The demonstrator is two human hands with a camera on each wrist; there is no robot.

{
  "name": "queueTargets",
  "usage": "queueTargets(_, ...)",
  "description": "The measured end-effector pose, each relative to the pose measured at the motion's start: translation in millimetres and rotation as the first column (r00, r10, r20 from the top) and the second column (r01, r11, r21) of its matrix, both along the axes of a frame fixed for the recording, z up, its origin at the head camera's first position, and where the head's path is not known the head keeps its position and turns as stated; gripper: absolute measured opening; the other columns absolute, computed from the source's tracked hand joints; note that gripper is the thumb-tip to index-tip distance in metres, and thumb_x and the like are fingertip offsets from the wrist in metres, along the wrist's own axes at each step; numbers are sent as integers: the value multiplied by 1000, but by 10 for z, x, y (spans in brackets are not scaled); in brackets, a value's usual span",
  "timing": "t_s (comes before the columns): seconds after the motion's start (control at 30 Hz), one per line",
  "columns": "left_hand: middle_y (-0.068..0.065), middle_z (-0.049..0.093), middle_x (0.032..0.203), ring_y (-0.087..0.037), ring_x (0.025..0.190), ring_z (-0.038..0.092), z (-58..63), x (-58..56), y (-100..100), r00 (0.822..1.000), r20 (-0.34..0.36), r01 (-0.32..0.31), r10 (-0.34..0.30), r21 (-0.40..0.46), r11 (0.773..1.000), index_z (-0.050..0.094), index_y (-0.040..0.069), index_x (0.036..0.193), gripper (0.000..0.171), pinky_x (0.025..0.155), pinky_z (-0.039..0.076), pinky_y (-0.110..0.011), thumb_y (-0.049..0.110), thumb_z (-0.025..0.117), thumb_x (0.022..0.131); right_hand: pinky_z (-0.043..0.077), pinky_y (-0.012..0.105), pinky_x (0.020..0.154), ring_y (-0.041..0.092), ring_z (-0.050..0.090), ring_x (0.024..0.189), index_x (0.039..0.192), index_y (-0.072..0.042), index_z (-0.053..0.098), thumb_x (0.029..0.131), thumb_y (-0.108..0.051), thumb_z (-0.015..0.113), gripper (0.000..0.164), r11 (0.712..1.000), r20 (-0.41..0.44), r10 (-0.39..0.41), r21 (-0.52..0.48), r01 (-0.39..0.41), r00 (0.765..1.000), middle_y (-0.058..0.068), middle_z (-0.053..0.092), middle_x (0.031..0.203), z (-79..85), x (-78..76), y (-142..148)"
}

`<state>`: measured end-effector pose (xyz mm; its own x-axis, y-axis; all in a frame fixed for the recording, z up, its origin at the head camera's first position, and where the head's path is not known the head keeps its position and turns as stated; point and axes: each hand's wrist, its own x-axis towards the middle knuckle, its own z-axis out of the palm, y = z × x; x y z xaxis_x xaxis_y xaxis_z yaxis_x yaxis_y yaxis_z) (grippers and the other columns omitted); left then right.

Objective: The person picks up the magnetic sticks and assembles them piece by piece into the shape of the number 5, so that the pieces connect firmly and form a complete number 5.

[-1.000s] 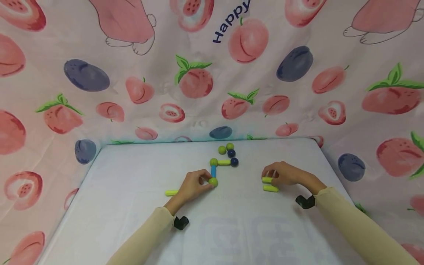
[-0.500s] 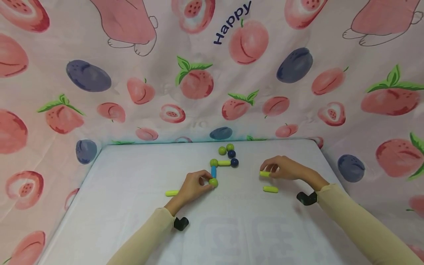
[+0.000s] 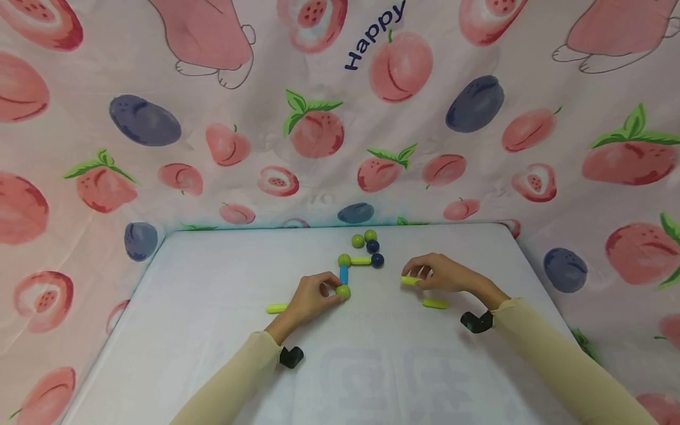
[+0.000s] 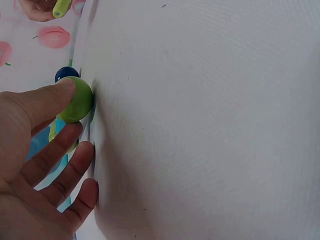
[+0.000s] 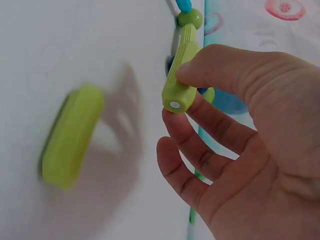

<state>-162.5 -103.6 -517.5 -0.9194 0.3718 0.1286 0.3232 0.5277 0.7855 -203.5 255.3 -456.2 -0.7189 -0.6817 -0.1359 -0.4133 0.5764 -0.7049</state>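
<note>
My left hand (image 3: 313, 298) pinches a green ball (image 4: 77, 102) between thumb and fingers. That ball sits at the near end of a blue stick (image 3: 344, 275), whose far end meets another green ball (image 3: 344, 260). From there a yellow-green stick (image 3: 361, 260) runs right to a dark blue ball (image 3: 377, 260). To the right, my right hand (image 3: 443, 273) pinches a loose yellow-green stick (image 5: 181, 82) by thumb and fingertips, raised over the table. Its end facing the wrist camera shows a whitish round spot. Another yellow-green stick (image 5: 72, 137) lies on the table below that hand.
Behind the joined pieces lie two green balls (image 3: 358, 241) and a dark blue ball (image 3: 373, 246). One more yellow-green stick (image 3: 277, 308) lies left of my left hand, partly behind it. The white table (image 3: 212, 366) ends at a fruit-printed cloth (image 3: 319, 195) at the back.
My right hand has lifted one of the two yellow-green sticks at the right and carried it left toward the joined pieces. The left hand has kept its place on the green ball.
</note>
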Motion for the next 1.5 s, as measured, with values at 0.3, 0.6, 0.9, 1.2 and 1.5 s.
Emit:
queueTargets(0.3, 5, 72, 99, -19, 81, 60, -1, -7, 7, 1000, 14, -4, 4, -6, 1000, 75, 15, 109, 25, 71, 48, -25, 15, 84, 87, 54, 39, 86, 20, 62, 96, 118, -11, 72, 90, 1, 71, 30, 999, 10, 0, -44, 0, 1000, 1, 70, 107, -121, 21, -268)
queueTargets(0.6, 5, 73, 98, -19, 87, 63, 19, -9, 6, 1000, 1, -15, 15, -26, 1000, 75, 13, 108, 24, 77, 51, -29, 16, 85, 86, 54, 38, 88, 18, 62, 98, 118, -13, 73, 90, -2, 71, 30, 999, 23, 16, -43, -15, 1000, 0, 70, 110, -179, 16, -531)
queueTargets(0.9, 6, 73, 98, -17, 87, 62, 6, -21, 11, 1000, 12, -15, 16, -47, 999, 75, 14, 108, 24, 78, 50, -27, 18, 85, 87, 53, 34, 90, 15, 63, 101, 118, -14, 73, 90, -2, 71, 30, 998, 29, 54, -22, -54, 998, -3, 70, 111, -225, -3, -756)
queueTargets(1.2, 5, 73, 98, -16, 88, 63, 20, -26, 18, 1000, 11, -17, 17, -39, 999, 75, 14, 108, 24, 80, 52, -30, 17, 85, 86, 53, 35, 90, 14, 64, 101, 117, -16, 73, 91, -3, 71, 29, 998, 28, 59, -16, -59, 998, -4, 71, 111, -265, -56, -936)
queueTargets(1.5, 6, 73, 97, -15, 88, 64, 1, -30, 16, 1000, 2, -18, 18, -33, 999, 75, 15, 106, 22, 80, 53, -32, 17, 85, 86, 52, 31, 86, 12, 63, 96, 116, -14, 73, 90, 0, 71, 30, 998, 76, 65, -19, -64, 995, -3, 71, 107, -306, -90, -1032)
